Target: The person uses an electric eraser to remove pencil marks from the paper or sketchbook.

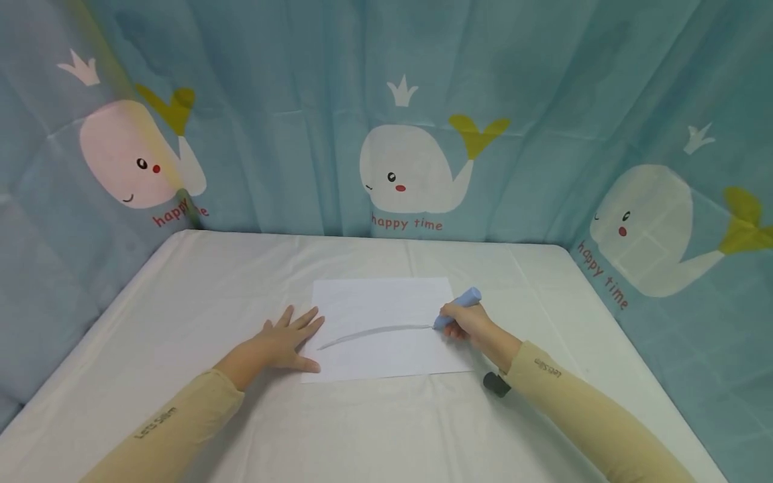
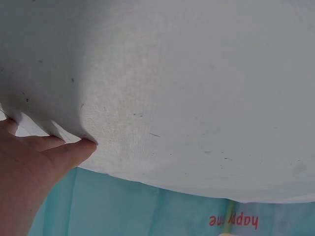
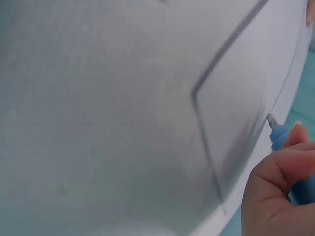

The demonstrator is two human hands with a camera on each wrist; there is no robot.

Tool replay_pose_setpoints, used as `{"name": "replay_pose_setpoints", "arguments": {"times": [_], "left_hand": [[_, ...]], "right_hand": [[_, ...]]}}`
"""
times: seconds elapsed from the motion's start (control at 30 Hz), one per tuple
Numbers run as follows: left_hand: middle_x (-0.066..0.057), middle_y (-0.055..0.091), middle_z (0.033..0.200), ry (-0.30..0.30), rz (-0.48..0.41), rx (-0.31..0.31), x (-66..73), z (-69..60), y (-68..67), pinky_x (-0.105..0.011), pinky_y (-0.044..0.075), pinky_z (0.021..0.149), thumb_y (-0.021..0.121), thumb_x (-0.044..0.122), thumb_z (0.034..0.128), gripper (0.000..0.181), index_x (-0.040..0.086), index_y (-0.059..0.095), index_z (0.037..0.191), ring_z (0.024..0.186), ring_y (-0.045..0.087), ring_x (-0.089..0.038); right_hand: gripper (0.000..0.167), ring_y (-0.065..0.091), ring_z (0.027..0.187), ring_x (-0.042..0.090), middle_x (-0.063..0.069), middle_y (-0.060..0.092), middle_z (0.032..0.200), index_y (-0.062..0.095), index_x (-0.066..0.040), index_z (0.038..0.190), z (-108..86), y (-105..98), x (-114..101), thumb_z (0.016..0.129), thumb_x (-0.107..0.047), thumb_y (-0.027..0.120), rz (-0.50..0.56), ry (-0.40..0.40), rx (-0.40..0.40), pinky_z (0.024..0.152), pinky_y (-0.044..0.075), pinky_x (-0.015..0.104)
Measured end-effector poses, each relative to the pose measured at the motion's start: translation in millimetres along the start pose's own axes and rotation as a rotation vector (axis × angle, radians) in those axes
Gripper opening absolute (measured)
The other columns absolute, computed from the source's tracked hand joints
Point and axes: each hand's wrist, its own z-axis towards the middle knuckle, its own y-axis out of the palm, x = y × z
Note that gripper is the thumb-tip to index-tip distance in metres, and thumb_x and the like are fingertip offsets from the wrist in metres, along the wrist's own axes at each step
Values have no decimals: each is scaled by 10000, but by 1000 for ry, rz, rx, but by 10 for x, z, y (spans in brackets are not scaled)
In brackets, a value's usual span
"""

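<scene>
A white sheet of paper (image 1: 380, 302) lies on the table, with a curved grey line (image 1: 374, 331) across it. My right hand (image 1: 468, 320) grips a light blue marker (image 1: 466, 297) near the sheet's right edge, and its tip touches the right end of the line. In the right wrist view the marker's grey nib (image 3: 270, 119) meets the surface, with the curled right hand (image 3: 275, 184) around the barrel. Fingers spread, my left hand (image 1: 286, 342) rests flat on the sheet's left edge. The left wrist view shows that left hand (image 2: 39, 157) at the far left.
A small dark cap-like object (image 1: 496, 384) lies on the table beside the right sleeve (image 1: 580, 402), partly hidden by it. White cloth (image 1: 362, 429) covers the table. Behind and at both sides hangs a blue curtain (image 1: 290, 168) with whale prints.
</scene>
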Motion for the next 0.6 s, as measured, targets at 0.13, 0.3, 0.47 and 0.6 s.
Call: {"name": "replay_pose_setpoints", "arguments": {"times": [0.13,0.3,0.47,0.6], "left_hand": [[-169,121,1604,-2,-12,-3,26,-4,-19,-787,91,988,718,606,759,1036,64,278,1525,1389,5,-578],[-170,120,1604,-3,-12,-4,23,-20,-23,-787,89,989,719,604,760,1038,63,275,1526,1389,0,-578],[-168,122,1605,-4,-16,1,16,-26,-30,-784,82,993,721,602,761,1036,65,276,1526,1391,0,-575],[-166,125,1605,3,-15,3,12,-13,-26,-783,81,995,717,608,761,1037,67,274,1528,1393,2,-571]], "right_hand": [[246,494,460,80,34,578,553,570,45,1041,7,-7,14,876,-137,585,3,8,12,495,406,195],[246,491,451,78,36,577,547,562,39,1045,22,17,15,877,-138,592,6,3,0,489,408,197],[240,501,449,81,39,579,545,559,37,1037,23,32,12,868,-128,600,23,5,-6,487,414,200],[272,502,446,80,38,576,540,557,56,1072,16,11,-6,874,-126,597,60,-3,6,500,406,205]]}}
